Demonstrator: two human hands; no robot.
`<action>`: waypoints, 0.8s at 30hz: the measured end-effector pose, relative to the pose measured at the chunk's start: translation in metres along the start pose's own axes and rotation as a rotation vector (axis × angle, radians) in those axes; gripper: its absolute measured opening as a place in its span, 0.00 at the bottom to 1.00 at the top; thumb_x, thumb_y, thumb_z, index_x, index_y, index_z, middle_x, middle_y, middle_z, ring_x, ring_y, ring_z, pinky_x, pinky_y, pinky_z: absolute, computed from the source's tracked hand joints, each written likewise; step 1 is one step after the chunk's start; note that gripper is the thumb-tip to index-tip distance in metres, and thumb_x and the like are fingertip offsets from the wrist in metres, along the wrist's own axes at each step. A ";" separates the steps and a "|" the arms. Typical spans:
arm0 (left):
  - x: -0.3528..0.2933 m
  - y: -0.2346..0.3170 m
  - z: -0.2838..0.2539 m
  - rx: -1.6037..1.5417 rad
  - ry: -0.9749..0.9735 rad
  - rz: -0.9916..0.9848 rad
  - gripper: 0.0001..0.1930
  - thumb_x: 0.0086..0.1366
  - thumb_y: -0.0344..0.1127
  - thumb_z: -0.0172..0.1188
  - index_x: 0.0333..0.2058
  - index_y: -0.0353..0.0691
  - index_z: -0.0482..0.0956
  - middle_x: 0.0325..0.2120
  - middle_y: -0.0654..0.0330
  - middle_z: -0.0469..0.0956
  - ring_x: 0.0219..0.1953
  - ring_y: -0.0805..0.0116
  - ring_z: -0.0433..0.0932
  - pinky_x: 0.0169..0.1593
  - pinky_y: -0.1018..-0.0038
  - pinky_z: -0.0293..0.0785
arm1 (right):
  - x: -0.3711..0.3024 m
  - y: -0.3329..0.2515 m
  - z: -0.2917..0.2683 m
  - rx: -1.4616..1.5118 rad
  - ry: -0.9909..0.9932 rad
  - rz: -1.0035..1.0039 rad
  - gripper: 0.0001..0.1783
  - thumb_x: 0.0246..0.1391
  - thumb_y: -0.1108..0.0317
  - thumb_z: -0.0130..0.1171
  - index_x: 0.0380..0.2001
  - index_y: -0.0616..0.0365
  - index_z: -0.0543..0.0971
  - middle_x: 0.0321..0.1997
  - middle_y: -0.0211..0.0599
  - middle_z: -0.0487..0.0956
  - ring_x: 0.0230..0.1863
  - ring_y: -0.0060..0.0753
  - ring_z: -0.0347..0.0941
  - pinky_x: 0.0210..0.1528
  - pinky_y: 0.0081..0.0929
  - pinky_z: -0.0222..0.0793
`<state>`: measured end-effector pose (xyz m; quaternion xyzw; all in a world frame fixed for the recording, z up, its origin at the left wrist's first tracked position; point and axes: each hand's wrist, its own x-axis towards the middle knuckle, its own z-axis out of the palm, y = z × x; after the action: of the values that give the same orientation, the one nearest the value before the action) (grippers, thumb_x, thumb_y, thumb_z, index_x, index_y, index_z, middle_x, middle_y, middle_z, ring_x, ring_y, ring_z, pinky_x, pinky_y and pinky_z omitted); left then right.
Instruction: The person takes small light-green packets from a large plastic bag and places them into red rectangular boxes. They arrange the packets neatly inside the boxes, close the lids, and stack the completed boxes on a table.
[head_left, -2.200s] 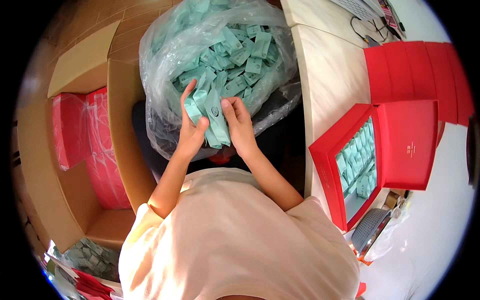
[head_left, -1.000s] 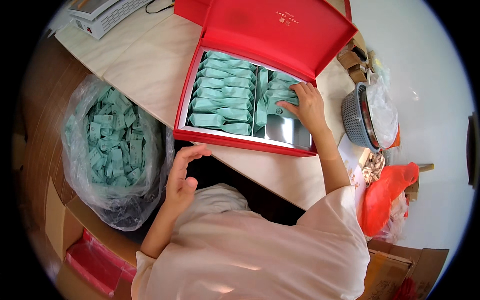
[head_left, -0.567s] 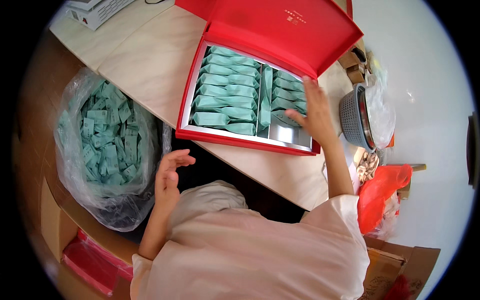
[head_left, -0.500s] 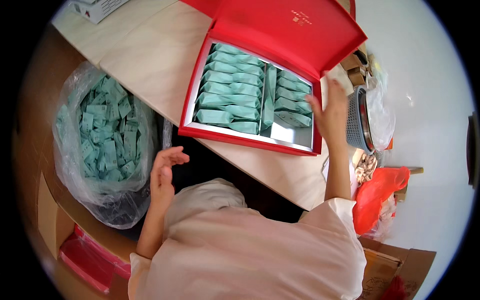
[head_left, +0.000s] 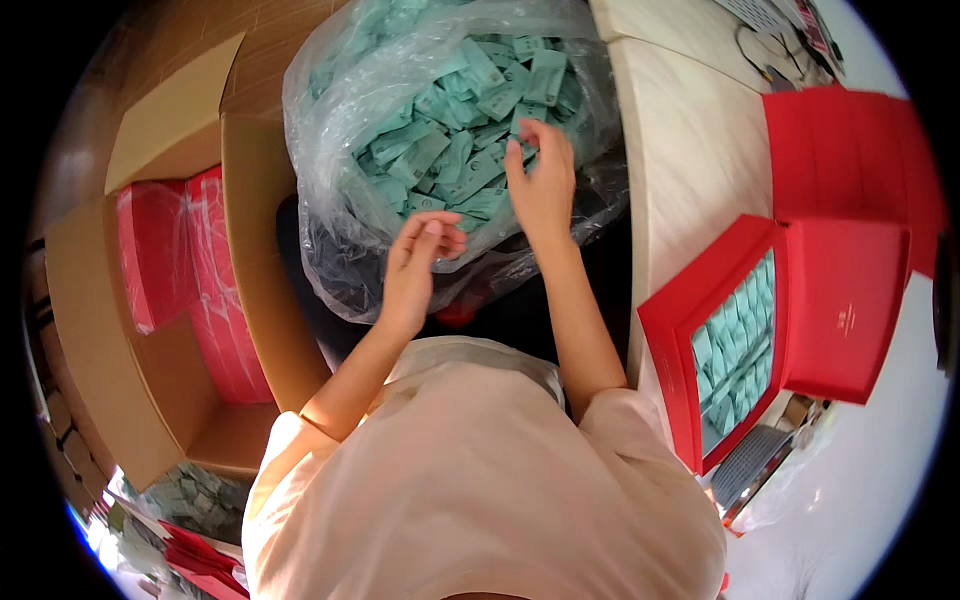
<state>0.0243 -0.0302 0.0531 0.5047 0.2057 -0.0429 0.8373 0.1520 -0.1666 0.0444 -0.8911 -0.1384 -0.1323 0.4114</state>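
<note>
A large clear plastic bag (head_left: pixel 330 190) stands in front of me, filled with small pale green sachets (head_left: pixel 440 150). Over the right part of the heap is my right hand (head_left: pixel 545 185), its thumb and fingers apart and nothing visible in them. My left hand (head_left: pixel 412 265) hovers at the bag's near edge, fingers loosely bent, with nothing seen in it. To the right, on the table, lies an open red gift box (head_left: pixel 665 310) holding rows of green sachets (head_left: pixel 735 325). Its raised red lid (head_left: pixel 845 310) leans out to the right.
At my left an open cardboard carton (head_left: pixel 180 375) contains plastic-wrapped red boxes (head_left: pixel 225 300). The pale table (head_left: pixel 690 150) runs along my right, with cables (head_left: pixel 775 60) at its far end. A grey basket (head_left: pixel 750 465) stands beyond the gift box.
My view has turned left, from the gift box to the bag. My right hand has left the box's right side and come over the sachets; my left hand is now at the bag's near edge.
</note>
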 end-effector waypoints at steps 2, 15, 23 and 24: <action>0.003 0.001 -0.022 -0.027 0.123 -0.045 0.13 0.70 0.40 0.46 0.43 0.38 0.73 0.32 0.64 0.74 0.36 0.76 0.71 0.44 0.78 0.67 | 0.023 0.051 0.048 0.053 -0.127 0.186 0.22 0.49 0.67 0.59 0.47 0.63 0.70 0.46 0.49 0.72 0.48 0.49 0.67 0.51 0.40 0.63; 0.048 -0.019 -0.055 -0.076 0.193 -0.160 0.13 0.68 0.37 0.50 0.48 0.40 0.70 0.38 0.64 0.73 0.40 0.76 0.71 0.44 0.79 0.66 | 0.085 0.139 0.159 -0.029 -0.456 0.465 0.34 0.47 0.58 0.65 0.53 0.66 0.65 0.51 0.49 0.71 0.51 0.46 0.69 0.50 0.37 0.67; 0.077 -0.027 -0.039 0.249 0.300 0.053 0.26 0.59 0.36 0.64 0.54 0.40 0.66 0.46 0.58 0.71 0.48 0.69 0.70 0.48 0.74 0.67 | -0.025 0.022 0.080 1.038 -0.399 0.956 0.19 0.56 0.68 0.59 0.49 0.63 0.70 0.47 0.33 0.75 0.45 0.23 0.71 0.43 0.24 0.68; 0.076 -0.026 -0.039 0.327 0.257 0.084 0.25 0.59 0.35 0.64 0.54 0.40 0.66 0.46 0.58 0.72 0.46 0.71 0.71 0.47 0.75 0.68 | -0.032 0.011 0.074 1.017 -0.397 0.918 0.18 0.57 0.67 0.59 0.48 0.63 0.71 0.46 0.32 0.75 0.45 0.21 0.71 0.43 0.24 0.68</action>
<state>0.0749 0.0009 -0.0136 0.6433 0.2798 0.0240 0.7123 0.1357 -0.1205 -0.0208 -0.5643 0.1341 0.2998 0.7574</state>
